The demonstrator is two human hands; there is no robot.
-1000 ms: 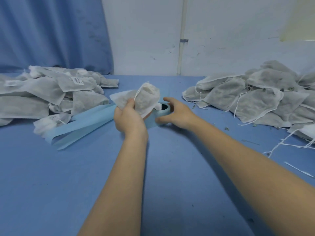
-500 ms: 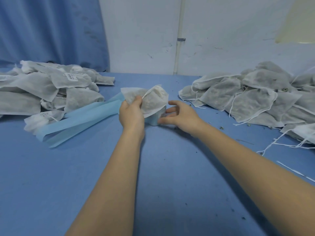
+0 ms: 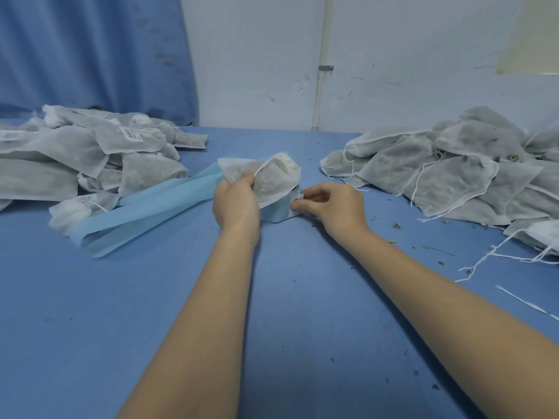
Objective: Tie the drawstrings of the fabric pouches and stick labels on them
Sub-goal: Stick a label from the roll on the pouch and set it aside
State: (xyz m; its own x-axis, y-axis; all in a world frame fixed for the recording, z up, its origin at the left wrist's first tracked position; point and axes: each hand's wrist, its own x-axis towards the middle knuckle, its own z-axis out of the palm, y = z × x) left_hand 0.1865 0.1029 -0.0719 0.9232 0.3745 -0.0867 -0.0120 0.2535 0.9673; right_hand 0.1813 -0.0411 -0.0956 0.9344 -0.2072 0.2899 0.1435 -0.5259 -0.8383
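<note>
My left hand (image 3: pixel 236 204) is gripping a fabric pouch (image 3: pixel 266 179), holding it up over the label roll (image 3: pixel 279 208) at mid-table (image 3: pixel 272 313). My right hand (image 3: pixel 332 204) fingers are pinching a white label (image 3: pixel 298 200) at the roll's edge.

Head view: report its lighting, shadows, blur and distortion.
Head view: soft, even light, with faint shadows under the arms on the blue table; no glare; wide-angle bend bows the wall pipe; the left hand and held pouch are fairly sharp, but print on the labelled pouch is unreadable.
</note>
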